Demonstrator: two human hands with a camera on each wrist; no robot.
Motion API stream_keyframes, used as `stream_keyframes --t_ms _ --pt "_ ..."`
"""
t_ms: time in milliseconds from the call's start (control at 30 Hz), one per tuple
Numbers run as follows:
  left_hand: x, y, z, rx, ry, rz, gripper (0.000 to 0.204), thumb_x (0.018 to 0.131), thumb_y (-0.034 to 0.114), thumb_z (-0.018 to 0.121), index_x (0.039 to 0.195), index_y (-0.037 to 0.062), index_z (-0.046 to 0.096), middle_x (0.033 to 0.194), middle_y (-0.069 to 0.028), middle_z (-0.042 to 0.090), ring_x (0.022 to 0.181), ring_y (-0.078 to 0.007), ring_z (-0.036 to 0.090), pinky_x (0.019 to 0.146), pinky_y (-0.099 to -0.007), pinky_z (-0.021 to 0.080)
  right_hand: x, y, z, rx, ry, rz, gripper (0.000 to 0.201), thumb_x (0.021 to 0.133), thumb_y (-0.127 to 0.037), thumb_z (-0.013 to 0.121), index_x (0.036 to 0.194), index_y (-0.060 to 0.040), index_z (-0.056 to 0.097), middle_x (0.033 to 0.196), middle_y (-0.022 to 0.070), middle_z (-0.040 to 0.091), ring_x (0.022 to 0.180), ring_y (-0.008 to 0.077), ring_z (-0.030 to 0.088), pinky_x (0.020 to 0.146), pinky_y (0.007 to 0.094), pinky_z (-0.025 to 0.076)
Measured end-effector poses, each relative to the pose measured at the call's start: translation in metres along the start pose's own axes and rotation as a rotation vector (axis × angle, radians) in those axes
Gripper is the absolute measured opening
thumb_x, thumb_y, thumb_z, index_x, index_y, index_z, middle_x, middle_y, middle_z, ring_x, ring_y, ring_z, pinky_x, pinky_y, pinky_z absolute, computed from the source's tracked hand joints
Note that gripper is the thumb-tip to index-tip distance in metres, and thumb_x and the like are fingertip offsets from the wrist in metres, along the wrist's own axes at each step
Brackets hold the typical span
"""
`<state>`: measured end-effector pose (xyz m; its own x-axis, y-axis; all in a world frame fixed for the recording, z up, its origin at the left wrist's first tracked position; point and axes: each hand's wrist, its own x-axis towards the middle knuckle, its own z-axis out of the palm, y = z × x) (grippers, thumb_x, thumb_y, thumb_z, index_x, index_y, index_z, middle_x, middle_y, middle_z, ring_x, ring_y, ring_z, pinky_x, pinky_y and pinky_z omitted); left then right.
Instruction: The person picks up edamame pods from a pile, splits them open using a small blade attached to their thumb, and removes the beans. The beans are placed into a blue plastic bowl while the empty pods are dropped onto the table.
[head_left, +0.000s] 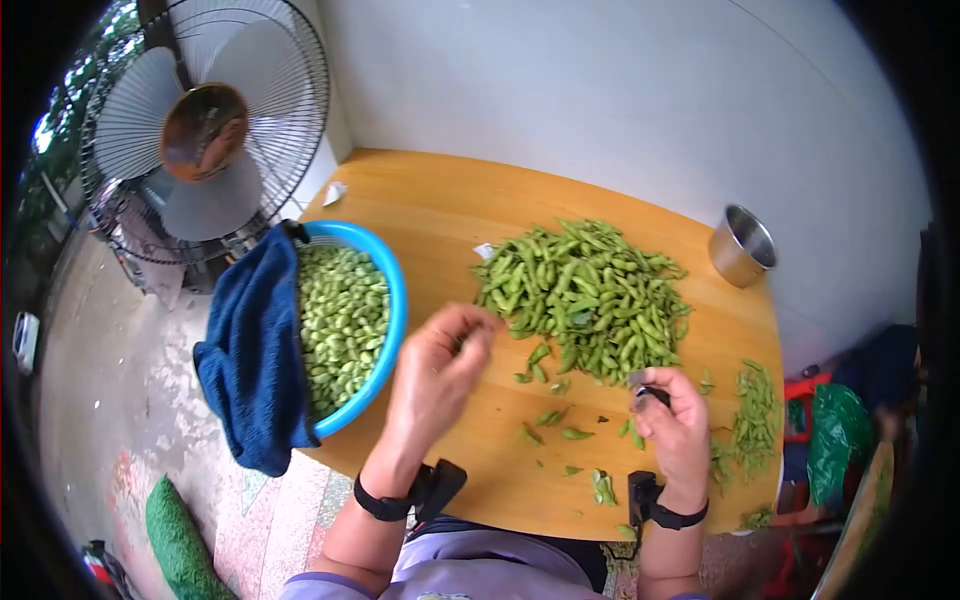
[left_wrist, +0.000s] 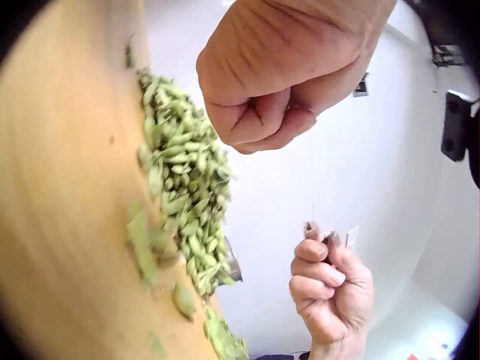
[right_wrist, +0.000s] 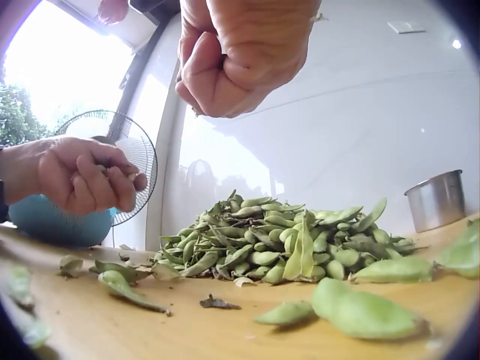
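Note:
Green pods [head_left: 585, 290] lie heaped on the wooden table. My left hand [head_left: 435, 370] is in the air between the heap and the blue basin [head_left: 398, 300], its fingers curled. Whether anything is inside those fingers I cannot tell; the right wrist view shows only a tiny greenish spot among them. Right of the loose pods, my right hand [head_left: 675, 425] pinches a small dark and silvery thing [head_left: 653, 394] between thumb and fingers. In the left wrist view the right hand [left_wrist: 334, 292] has its fingertips up, apart from my left hand [left_wrist: 292, 67]. Shelled beans [head_left: 343, 325] fill the basin.
A blue towel [head_left: 255, 350] hangs over the basin's left rim. Behind stands a fan [head_left: 205, 130]. A metal cup [head_left: 742, 246] is at the table's back right, with empty-looking pods [head_left: 755, 415] along the right edge. Loose pods [head_left: 576, 434] lie near the front.

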<state>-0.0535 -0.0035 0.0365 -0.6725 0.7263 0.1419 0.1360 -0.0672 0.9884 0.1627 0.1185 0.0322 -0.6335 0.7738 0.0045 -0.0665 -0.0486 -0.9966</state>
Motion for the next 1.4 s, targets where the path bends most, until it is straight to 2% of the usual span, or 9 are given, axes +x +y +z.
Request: stream_keyframes --t_ms 167,333,433,633,733,833,967,1167,1400 --pt "0.03 0.025 -0.058 0.809 0.491 0.349 0.017 0.074 0.016 0.067 0.082 0.0016 0.062 0.08 -0.0154 0.059 0.069 -0.0285 0.055 0.063 -0.0346 0.044 0.0 -0.003 0.0 0.028 -0.014 0.017 0.022 0.082 -0.004 0.055 0.103 0.002 0.053 0.075 -0.0005 0.051 0.059 0.003 0.042 0.053 0.017 0.035" --pt "0.038 0.032 -0.076 0.92 0.496 0.003 0.018 0.079 0.018 0.06 0.078 0.0 0.062 0.079 -0.0201 0.06 0.074 -0.0348 0.057 0.066 -0.0393 0.044 0.001 0.001 -0.003 -0.03 -0.042 0.058 0.022 0.083 -0.006 0.056 0.103 0.0025 0.052 0.073 -0.0013 0.051 0.059 0.0034 0.043 0.053 0.0175 0.036" --pt "0.04 0.015 -0.085 1.026 0.576 0.302 0.017 0.078 0.017 0.06 0.077 -0.0006 0.061 0.077 -0.0196 0.059 0.071 -0.036 0.057 0.064 -0.0386 0.045 0.001 0.001 -0.003 -0.063 -0.047 0.077 0.021 0.083 -0.006 0.057 0.102 0.0021 0.053 0.072 -0.0017 0.051 0.06 0.0036 0.043 0.054 0.0175 0.037" --pt "0.033 0.03 -0.081 1.301 0.561 -0.007 0.032 0.075 0.035 0.063 0.088 0.0059 0.064 0.084 -0.0136 0.063 0.087 -0.0279 0.058 0.093 -0.0438 0.03 0.003 0.004 -0.005 -0.094 -0.051 0.067 0.021 0.082 -0.006 0.057 0.102 0.0011 0.054 0.073 -0.0014 0.052 0.061 0.0037 0.044 0.055 0.0175 0.038" --pt "0.033 0.024 -0.073 1.507 0.802 0.362 0.026 0.074 0.028 0.065 0.089 0.0067 0.063 0.094 -0.0123 0.061 0.094 -0.03 0.052 0.093 -0.0419 0.032 0.003 0.002 -0.003 -0.108 -0.035 0.074 0.02 0.082 -0.006 0.057 0.1 0.0015 0.054 0.073 -0.0009 0.053 0.06 0.0038 0.044 0.054 0.0177 0.037" --pt "0.031 0.033 -0.054 1.219 0.474 0.769 0.022 0.066 0.001 0.063 0.088 0.0057 0.06 0.094 -0.0126 0.058 0.098 -0.0337 0.052 0.08 -0.0382 0.044 0.002 0.005 -0.004 -0.085 -0.045 0.075 0.015 0.082 -0.005 0.058 0.094 0.0007 0.053 0.073 -0.0002 0.053 0.059 0.0039 0.045 0.052 0.018 0.037" --pt "0.02 -0.016 -0.017 1.028 -0.169 0.452 0.014 0.068 -0.005 0.048 0.08 0.0025 0.05 0.077 -0.0161 0.05 0.076 -0.0329 0.056 0.064 -0.0412 0.046 0.002 0.009 -0.008 -0.123 -0.057 0.054 0.011 0.081 -0.003 0.058 0.09 -0.0005 0.052 0.074 0.0005 0.054 0.058 0.0038 0.046 0.051 0.0183 0.038" --pt "0.036 -0.099 -0.021 1.02 -0.074 0.434 0.013 0.074 -0.004 0.045 0.083 -0.0012 0.053 0.08 -0.0203 0.047 0.077 -0.0376 0.053 0.066 -0.0413 0.044 0.005 0.006 -0.006 -0.117 -0.128 0.044 0.011 0.08 -0.002 0.06 0.088 -0.0006 0.052 0.077 0.0009 0.056 0.06 0.0038 0.047 0.052 0.0187 0.04" --pt "0.037 -0.088 -0.017 0.696 -0.095 0.392 0.006 0.077 -0.002 0.054 0.083 -0.0008 0.053 0.074 -0.0178 0.056 0.065 -0.0291 0.056 0.055 -0.0343 0.043 0.011 0.005 0.0 -0.239 -0.251 0.025 0.014 0.08 -0.002 0.06 0.091 0.0001 0.053 0.08 0.0019 0.058 0.066 0.0048 0.05 0.057 0.02 0.043"
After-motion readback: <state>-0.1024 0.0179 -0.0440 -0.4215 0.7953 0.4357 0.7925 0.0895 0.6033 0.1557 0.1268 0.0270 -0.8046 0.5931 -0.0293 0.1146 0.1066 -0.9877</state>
